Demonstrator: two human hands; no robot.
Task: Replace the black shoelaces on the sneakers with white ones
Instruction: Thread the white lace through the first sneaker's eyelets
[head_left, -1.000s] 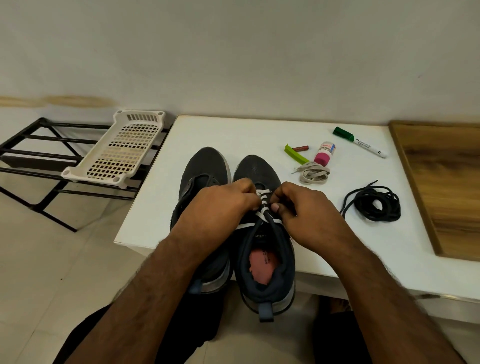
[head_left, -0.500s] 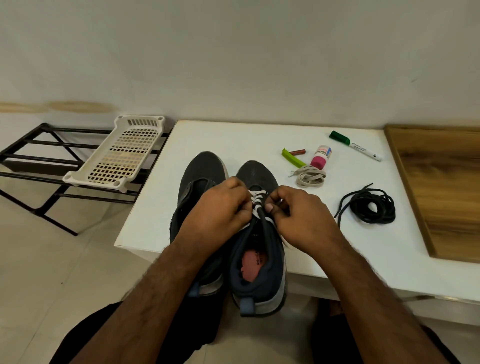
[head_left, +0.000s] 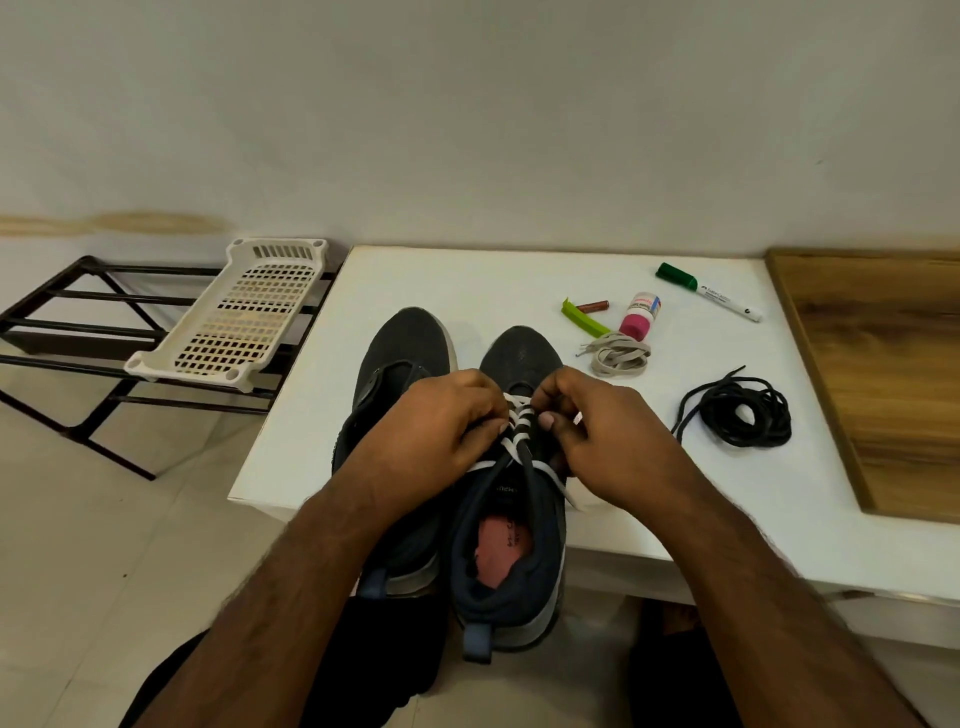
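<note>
Fingers of both hands — left hand, right hand — pinch the white lace over the right sneaker at the table edge; uneven pulling could slip it from an eyelet — or tip the overhanging shoe.

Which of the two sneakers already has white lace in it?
The right sneaker, the one both hands work on: white lace crosses its eyelets. The left sneaker beside it shows no lace.
</note>
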